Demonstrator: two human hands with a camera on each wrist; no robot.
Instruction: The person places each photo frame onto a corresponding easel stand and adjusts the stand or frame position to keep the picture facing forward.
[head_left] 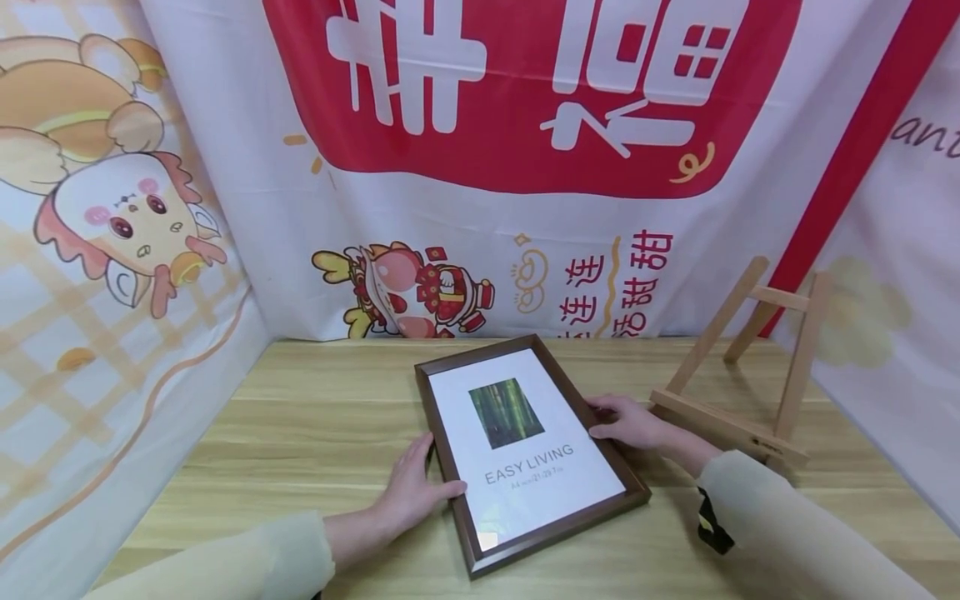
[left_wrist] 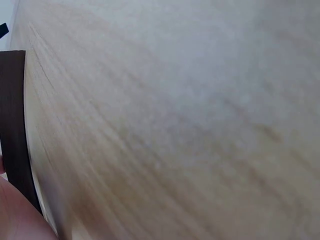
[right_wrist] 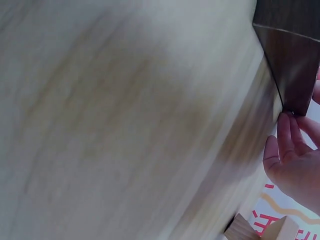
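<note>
In the head view a dark brown picture frame (head_left: 551, 531) lies at a slant over the table, its sheet showing a green forest picture and the words EASY LIVING. My left hand (head_left: 408, 496) grips its left side, thumb on the front rim and fingers along the outer edge. On the opposite side my right hand (head_left: 630, 423) holds the rim, its thumb on top. The right wrist view shows the fingers of a hand (right_wrist: 295, 155) at the underside of the frame (right_wrist: 295, 65). Only a strip of the frame (left_wrist: 12, 110) appears in the left wrist view.
A small wooden easel (head_left: 795, 375) stands to the right of the frame, close to my right forearm. The wood-grain table (head_left: 315, 425) is bordered by printed cloth (head_left: 247, 167) at the back and on both sides.
</note>
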